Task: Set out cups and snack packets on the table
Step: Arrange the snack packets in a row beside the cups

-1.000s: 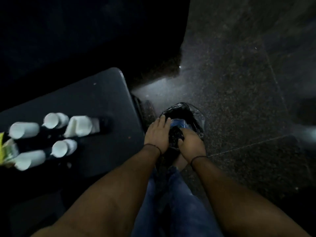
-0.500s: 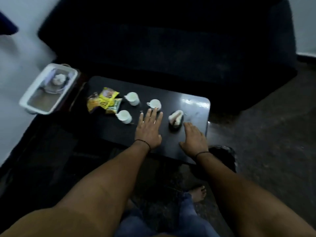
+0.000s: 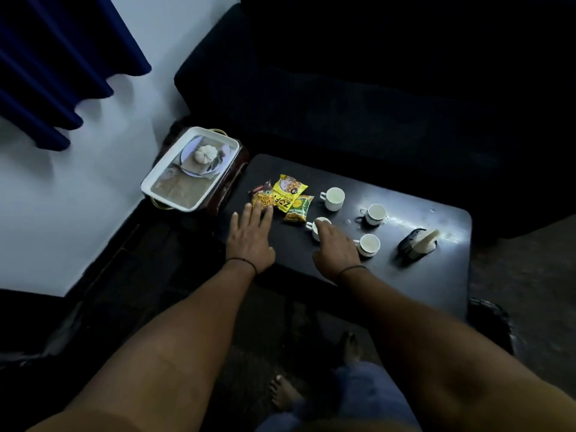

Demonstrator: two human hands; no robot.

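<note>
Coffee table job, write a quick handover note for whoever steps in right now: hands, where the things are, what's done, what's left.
Left hand: open, palm down, fingertips at the near edge of the red mixture packet, gripping nothing.
Right hand: open, over the nearest white cup, not clearly gripping it.
On the dark table: three snack packets bunched at the left end, the red one, a yellow packet and a green-yellow packet. Four white cups stand to their right, upright. A napkin holder sits at the right end.
Done: cups and packets are on the table.
Left: probably spreading the packets and spacing the cups.
</note>
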